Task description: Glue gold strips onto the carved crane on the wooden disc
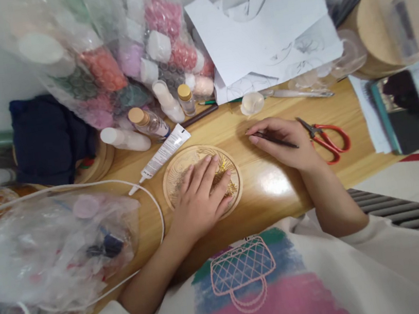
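My left hand point(201, 194) lies flat with fingers spread on a round wooden disc point(168, 183). Fine curved lines cover the disc, and gold wire pieces point(227, 164) show between and beside the fingers. The part under the palm is hidden. To the right of the disc, my right hand point(283, 141) is closed around slim black tweezers point(278, 140), held above the table with the tip pointing left. Red-handled scissors point(328, 140) rest just right of that hand. A white glue tube point(164, 153) with a narrow nozzle lies at the disc's upper left.
Small bottles point(150, 122) and clear bags of coloured jars point(121, 60) stand behind. White papers point(270, 34), a small translucent cup point(252, 103) and a knife-like tool point(297, 92) lie at the back. A white cable point(157, 206) loops near a crumpled plastic bag point(51, 252). A phone-like dark slab point(402, 114) lies right.
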`<control>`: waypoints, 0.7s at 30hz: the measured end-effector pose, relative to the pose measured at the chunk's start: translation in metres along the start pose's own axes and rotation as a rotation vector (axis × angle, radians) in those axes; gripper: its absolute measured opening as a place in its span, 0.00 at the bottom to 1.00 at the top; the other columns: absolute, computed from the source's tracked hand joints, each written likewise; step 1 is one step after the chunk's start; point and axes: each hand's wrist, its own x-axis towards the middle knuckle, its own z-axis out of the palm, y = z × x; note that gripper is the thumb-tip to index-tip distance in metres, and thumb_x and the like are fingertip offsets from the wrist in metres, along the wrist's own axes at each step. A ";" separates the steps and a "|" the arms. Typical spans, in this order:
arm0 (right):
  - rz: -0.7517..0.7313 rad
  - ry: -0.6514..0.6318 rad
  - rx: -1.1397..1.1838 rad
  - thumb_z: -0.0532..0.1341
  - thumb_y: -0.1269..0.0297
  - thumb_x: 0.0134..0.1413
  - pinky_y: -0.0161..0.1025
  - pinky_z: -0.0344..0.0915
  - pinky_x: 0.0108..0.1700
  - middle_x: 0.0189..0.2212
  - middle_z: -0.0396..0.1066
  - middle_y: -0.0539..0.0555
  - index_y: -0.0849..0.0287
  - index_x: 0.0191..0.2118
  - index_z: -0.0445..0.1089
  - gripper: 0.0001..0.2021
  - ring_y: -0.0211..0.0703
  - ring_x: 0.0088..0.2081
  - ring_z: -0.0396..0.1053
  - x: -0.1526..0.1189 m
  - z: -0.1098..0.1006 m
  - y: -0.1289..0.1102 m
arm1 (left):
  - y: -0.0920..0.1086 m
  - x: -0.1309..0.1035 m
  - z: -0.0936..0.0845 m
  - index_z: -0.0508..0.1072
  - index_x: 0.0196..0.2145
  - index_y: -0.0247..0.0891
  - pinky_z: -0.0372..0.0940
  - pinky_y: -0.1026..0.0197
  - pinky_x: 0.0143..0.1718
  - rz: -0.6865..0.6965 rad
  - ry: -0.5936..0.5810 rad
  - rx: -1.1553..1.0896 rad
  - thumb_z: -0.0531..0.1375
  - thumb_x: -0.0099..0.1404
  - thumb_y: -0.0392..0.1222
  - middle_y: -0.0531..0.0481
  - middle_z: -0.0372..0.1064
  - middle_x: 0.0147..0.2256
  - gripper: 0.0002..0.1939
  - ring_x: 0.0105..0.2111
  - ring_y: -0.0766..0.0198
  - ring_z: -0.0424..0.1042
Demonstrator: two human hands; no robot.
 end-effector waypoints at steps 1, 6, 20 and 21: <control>0.000 0.000 0.003 0.65 0.64 0.55 0.35 0.63 0.29 0.27 0.74 0.50 0.57 0.35 0.76 0.04 0.36 0.26 0.67 0.000 0.000 0.000 | 0.000 0.000 0.000 0.72 0.53 0.36 0.59 0.41 0.59 -0.002 -0.004 -0.001 0.54 0.71 0.45 0.32 0.63 0.60 0.18 0.62 0.45 0.61; -0.011 -0.004 0.001 0.65 0.65 0.55 0.34 0.63 0.29 0.26 0.74 0.49 0.57 0.36 0.76 0.04 0.35 0.25 0.66 0.000 0.000 0.001 | 0.000 0.000 0.000 0.72 0.54 0.37 0.57 0.42 0.60 -0.010 -0.018 -0.004 0.54 0.71 0.46 0.33 0.62 0.61 0.18 0.63 0.46 0.60; -0.012 0.004 -0.011 0.65 0.64 0.55 0.35 0.64 0.29 0.28 0.75 0.50 0.57 0.36 0.76 0.04 0.36 0.26 0.67 -0.001 -0.001 0.002 | -0.002 -0.002 0.002 0.67 0.58 0.34 0.54 0.45 0.62 -0.028 -0.005 -0.033 0.52 0.72 0.48 0.35 0.62 0.61 0.22 0.63 0.49 0.59; -0.013 0.003 -0.011 0.65 0.64 0.55 0.35 0.64 0.29 0.28 0.75 0.50 0.57 0.36 0.76 0.04 0.36 0.26 0.67 -0.001 -0.001 0.001 | -0.003 -0.002 0.002 0.65 0.59 0.33 0.54 0.45 0.63 -0.030 -0.003 -0.037 0.52 0.72 0.48 0.35 0.62 0.61 0.23 0.64 0.50 0.58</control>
